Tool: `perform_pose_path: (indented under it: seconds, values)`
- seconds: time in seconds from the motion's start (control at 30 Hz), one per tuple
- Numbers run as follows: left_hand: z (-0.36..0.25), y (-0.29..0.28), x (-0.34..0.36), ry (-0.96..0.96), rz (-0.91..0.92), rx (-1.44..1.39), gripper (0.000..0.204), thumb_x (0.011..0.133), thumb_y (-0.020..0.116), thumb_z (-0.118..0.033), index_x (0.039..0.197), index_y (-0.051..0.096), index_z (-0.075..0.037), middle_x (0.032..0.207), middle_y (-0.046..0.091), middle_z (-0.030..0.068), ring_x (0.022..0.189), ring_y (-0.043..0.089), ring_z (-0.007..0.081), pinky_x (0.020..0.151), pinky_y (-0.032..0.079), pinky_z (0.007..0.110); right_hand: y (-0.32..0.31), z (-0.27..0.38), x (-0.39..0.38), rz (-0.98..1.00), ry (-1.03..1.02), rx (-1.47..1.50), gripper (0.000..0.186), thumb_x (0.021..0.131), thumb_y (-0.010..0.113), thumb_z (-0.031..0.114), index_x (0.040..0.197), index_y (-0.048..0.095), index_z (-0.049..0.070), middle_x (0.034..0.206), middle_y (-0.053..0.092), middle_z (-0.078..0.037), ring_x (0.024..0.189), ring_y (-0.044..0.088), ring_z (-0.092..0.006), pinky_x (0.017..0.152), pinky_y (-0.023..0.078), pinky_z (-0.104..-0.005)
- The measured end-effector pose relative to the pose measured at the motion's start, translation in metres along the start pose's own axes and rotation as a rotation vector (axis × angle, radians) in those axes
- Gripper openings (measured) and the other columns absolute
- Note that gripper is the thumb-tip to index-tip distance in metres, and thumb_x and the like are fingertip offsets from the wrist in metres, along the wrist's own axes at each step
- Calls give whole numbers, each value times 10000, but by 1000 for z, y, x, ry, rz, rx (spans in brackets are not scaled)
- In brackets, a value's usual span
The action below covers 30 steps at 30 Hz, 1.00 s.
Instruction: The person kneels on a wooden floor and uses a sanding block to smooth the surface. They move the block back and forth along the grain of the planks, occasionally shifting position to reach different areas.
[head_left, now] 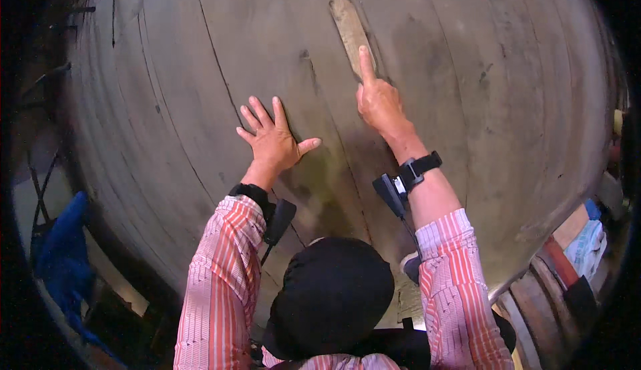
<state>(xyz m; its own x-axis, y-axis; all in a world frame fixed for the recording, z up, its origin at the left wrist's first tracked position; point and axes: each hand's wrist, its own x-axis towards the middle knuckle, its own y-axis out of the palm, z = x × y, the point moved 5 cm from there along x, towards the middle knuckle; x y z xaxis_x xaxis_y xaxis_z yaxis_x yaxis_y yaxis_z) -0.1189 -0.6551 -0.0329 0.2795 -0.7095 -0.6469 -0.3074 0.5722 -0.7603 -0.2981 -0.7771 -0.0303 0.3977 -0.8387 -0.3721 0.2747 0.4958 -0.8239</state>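
I can read no words, numbers or signs anywhere around me. A small white patch [400, 185] on the black device [387, 195] strapped at my right wrist [406, 145] is too small for me to make out any marking.

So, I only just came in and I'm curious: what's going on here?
A person's right grip holds a flat wooden stick by its near end, index finger stretched along it. The stick lies on a broad, seamed brownish surface. The left grip is open, palm down with fingers spread on that surface.
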Motion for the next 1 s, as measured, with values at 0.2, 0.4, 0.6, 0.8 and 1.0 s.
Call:
perform_pose_path:
  seconds: [0.2,0.4,0.6,0.8,1.0]
  values:
    - [0,-3,0,-3,-5,7,1258,600,610,-770,1459,49,-42,1464,-130,321,1340,-111,523,987,84,712,35,-20,-135,94,68,-159,725,817,521,97,1443,155,76,581,568,-176,477,570,-347,445,470,-473]
    - [0,-1,2,-12,13,37,1275,593,594,-787,1458,34,-37,1464,-139,317,1340,-114,522,986,96,713,56,-22,-215,107,87,-203,697,799,540,94,1424,234,56,536,519,-143,456,568,-316,419,475,-446]
    - [1,0,1,-13,-2,28,1283,584,604,-783,1457,34,-35,1462,-143,320,1343,-120,514,985,96,715,31,8,-122,57,-84,-182,720,812,540,105,1441,193,58,579,552,-160,510,588,-332,456,489,-452]
    - [0,0,0,-2,-22,31,1239,599,611,-764,1456,100,-30,1454,-87,350,1339,-90,532,985,110,712,1,55,32,30,-71,2,757,824,506,62,1457,96,113,740,636,-231,652,633,-395,605,497,-512]
    - [0,-3,2,-2,-13,27,1295,574,631,-768,1447,52,-7,1453,-135,340,1340,-110,523,978,117,718,34,38,-36,93,-51,4,771,816,524,82,1458,99,113,694,618,-230,621,624,-397,567,496,-511]
